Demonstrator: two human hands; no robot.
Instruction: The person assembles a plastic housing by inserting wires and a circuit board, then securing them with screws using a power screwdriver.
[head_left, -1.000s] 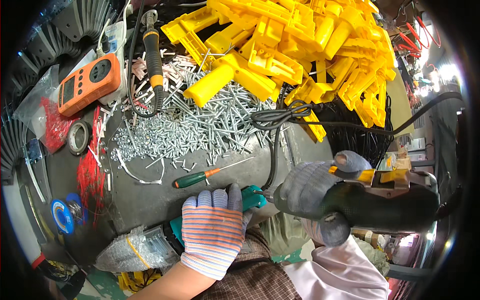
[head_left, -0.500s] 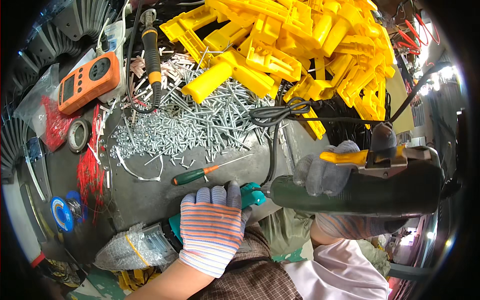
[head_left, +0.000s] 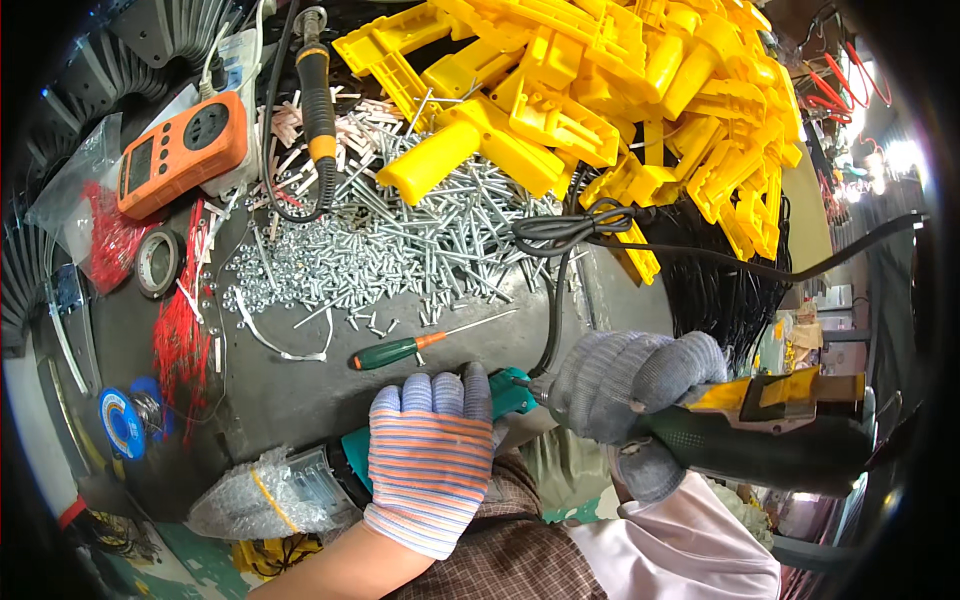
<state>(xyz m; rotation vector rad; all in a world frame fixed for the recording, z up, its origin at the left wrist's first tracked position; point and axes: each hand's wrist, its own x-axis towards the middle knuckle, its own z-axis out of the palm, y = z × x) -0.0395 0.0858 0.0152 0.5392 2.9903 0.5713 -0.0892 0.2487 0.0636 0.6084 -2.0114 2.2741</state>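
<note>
In the head view, a long teal plastic tool body point(head_left: 515, 396) is held at the near edge of the dark grey tabletop point(head_left: 290, 395), and the slim metal tip point(head_left: 523, 382) of a dark green, cylindrical power driver point(head_left: 755, 455) is set at its right end; whether the tip is seated in a screw cannot be told. For clean work, the driver is best aligned with the seat under its tip, with even pressure applied along its length, since a tilt could cause a slip or a scarred casing. The teal body is best pinned firmly against twisting, with the fingers placed well clear of the tip. It is clasped from above by the left hand point(head_left: 428, 465), gloved in grey knit with orange stripes, its fingers closed over the body and pointed away from the wearer; the bare forearm point(head_left: 350, 560) is angled up from the lower edge. The front of the driver is wrapped by the right hand point(head_left: 625, 390), gloved in grey knit, its fingers curled tightly around the barrel. The driver's rear is sloped down to the right, and the right forearm is mostly hidden above a pale sleeve point(head_left: 690, 535).
</note>
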